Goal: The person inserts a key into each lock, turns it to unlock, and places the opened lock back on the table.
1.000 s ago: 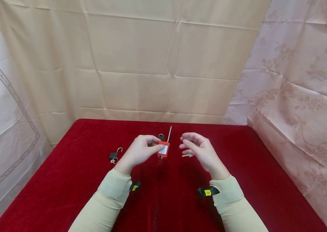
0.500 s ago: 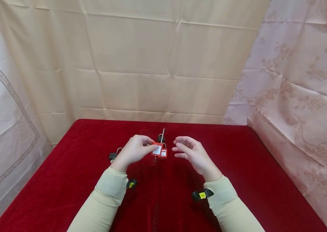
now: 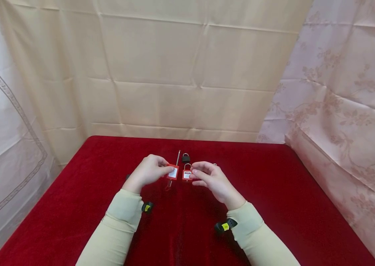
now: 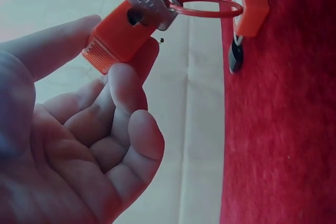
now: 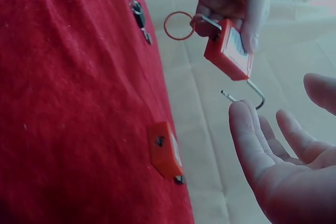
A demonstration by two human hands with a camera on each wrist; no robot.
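Observation:
My left hand (image 3: 151, 170) pinches a red padlock (image 3: 172, 172) with a white label between thumb and fingers, above the table. Its shackle (image 5: 257, 95) is swung open, and a key (image 4: 152, 1) on a red ring (image 4: 207, 7) sits in its keyhole. My right hand (image 3: 212, 181) has its fingers spread and holds nothing; in the head view its fingertips overlap the right edge of a second red padlock (image 3: 186, 175). That padlock sits on the table with its shackle closed. In the right wrist view, a gap shows between hand and second padlock (image 5: 165, 150).
A black padlock (image 3: 185, 158) with its shackle closed is behind the second red one. Another black padlock (image 5: 139, 17) with a key is mostly hidden by my left hand in the head view. Red cloth (image 3: 274, 207) covers the table; curtains hang behind.
My left hand has carried its red padlock leftward, uncovering the second red padlock and covering most of the left black one. My right hand has moved left, up to the second red padlock.

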